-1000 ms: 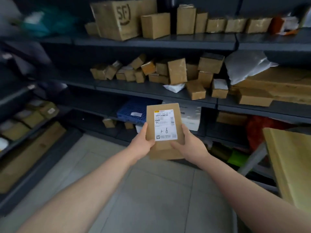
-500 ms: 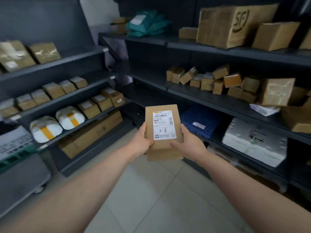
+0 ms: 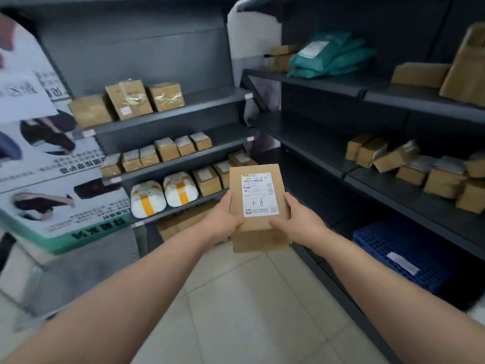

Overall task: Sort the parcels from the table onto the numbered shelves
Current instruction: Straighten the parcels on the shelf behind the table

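Carrying step, by my judgement: one parcel is in hand and its slot is not yet found. Just in front of the dark grey metal shelf rack (image 3: 168, 122), the left hand (image 3: 223, 222) curls round the left edge of the flat brown cardboard parcel with a white label (image 3: 258, 232). The parcel is upright between both hands, its label facing the camera. The right hand (image 3: 299, 222) grips its right edge. Next, match the handwritten mark ending in 6 to a rack tag; the tags are too small to read.

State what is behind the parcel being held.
Brown boxes on the left shelf run behind the parcel, partly covered. The fingers of the left hand and right hand are hidden behind it.
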`<act>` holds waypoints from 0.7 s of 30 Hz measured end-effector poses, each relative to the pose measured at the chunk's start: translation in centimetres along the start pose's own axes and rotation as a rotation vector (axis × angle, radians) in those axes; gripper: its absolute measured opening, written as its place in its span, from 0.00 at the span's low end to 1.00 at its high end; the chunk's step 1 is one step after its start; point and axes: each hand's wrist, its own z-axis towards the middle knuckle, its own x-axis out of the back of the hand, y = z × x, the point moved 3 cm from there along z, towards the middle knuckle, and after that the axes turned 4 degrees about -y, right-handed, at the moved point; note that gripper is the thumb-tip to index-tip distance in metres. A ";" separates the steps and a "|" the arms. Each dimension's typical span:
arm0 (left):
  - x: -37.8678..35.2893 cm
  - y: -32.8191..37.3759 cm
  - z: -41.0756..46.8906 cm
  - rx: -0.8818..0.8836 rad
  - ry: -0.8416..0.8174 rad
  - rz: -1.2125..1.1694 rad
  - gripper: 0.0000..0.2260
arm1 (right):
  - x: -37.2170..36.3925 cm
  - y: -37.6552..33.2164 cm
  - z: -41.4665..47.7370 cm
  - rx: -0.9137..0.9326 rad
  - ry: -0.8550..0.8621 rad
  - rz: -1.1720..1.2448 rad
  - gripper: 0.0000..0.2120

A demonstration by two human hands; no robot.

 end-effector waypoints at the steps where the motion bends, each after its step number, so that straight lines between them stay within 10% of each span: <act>1: 0.2 0.8 1.1 0.006 0.013 -0.010 0.32 | 0.6 -0.2 1.5 0.015 -0.013 0.015 0.30; 21: 7.2 8.8 20.0 0.118 0.229 -0.022 0.35 | 5.7 -5.1 27.3 0.223 -0.168 0.016 0.32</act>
